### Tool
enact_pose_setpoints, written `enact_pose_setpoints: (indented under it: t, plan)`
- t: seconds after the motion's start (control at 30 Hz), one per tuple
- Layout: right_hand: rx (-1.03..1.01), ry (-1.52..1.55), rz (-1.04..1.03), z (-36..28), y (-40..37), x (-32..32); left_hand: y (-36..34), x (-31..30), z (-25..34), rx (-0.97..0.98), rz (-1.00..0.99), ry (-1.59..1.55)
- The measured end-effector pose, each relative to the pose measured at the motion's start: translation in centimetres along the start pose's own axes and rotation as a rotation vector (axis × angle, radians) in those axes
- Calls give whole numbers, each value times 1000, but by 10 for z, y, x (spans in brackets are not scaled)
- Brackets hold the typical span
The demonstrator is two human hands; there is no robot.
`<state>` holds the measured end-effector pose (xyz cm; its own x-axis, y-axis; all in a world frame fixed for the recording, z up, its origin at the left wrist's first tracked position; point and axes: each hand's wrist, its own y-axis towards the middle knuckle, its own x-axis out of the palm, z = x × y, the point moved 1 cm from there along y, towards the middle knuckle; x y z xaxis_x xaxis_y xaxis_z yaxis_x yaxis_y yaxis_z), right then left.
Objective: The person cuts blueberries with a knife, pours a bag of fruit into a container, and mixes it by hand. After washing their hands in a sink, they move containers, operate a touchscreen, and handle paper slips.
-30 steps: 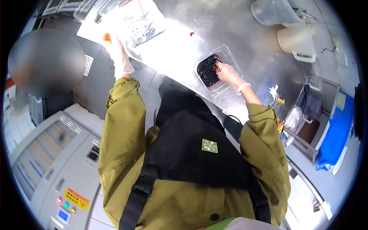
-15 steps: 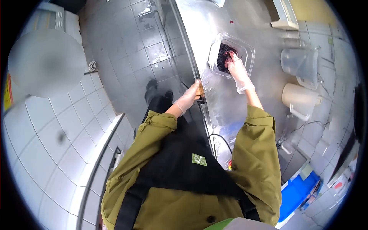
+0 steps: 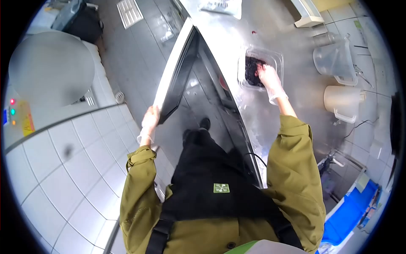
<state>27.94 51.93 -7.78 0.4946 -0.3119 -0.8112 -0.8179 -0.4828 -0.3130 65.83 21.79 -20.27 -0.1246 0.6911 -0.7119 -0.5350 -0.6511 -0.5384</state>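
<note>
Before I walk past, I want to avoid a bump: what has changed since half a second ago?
The left hand has moved away from the front of the counter, and the door now stands swung outward, its free edge in that hand. The right hand stays in the clear container, fingers at the dark contents.

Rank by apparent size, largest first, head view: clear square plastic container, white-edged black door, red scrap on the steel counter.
1. White-edged black door
2. Clear square plastic container
3. Red scrap
</note>
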Motion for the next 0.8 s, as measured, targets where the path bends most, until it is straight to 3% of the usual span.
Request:
enact_pose_setpoints:
  t: [0.1, 0.13, 0.23, 0.27, 0.37, 0.4, 0.43, 0.5, 0.57, 0.67, 0.7, 0.77, 0.8]
  plan:
    - [-68, 45, 76, 13, 0, 9, 45, -62, -18, 68, 299, 235]
    - [-71, 21, 88, 21, 3, 11, 63, -83, -20, 54, 285, 290]
    - [1, 102, 129, 10, 0, 6, 127, -135, -12, -150, -4, 404]
    - [39, 72, 144, 16, 2, 10, 151, -148, 5, -106, -28, 428]
    - [130, -87, 112, 5, 0, 11, 184, -182, 157, 38, -120, 519]
    - [180, -73, 97, -5, -2, 7, 215, -172, 196, 297, 78, 292]
    - [230, -64, 75, -13, -3, 5, 226, -168, 255, 548, 142, 112]
    - [299, -20, 77, -16, -2, 6, 236, -142, 358, 802, 214, -331]
    - [423, 50, 57, -23, -2, 3, 230, -120, 419, 840, 51, -555]
    - [517, -47, 105, -18, 3, 11, 259, -76, 438, 810, -274, -1084]
    - [527, -86, 143, -18, 3, 14, 262, -72, 440, 803, -191, -958]
    - [478, -153, 17, -9, 4, 17, 256, -80, 437, 770, -22, -695]
    - [447, -243, -11, -11, 2, 18, 239, -90, 438, 882, 40, -767]
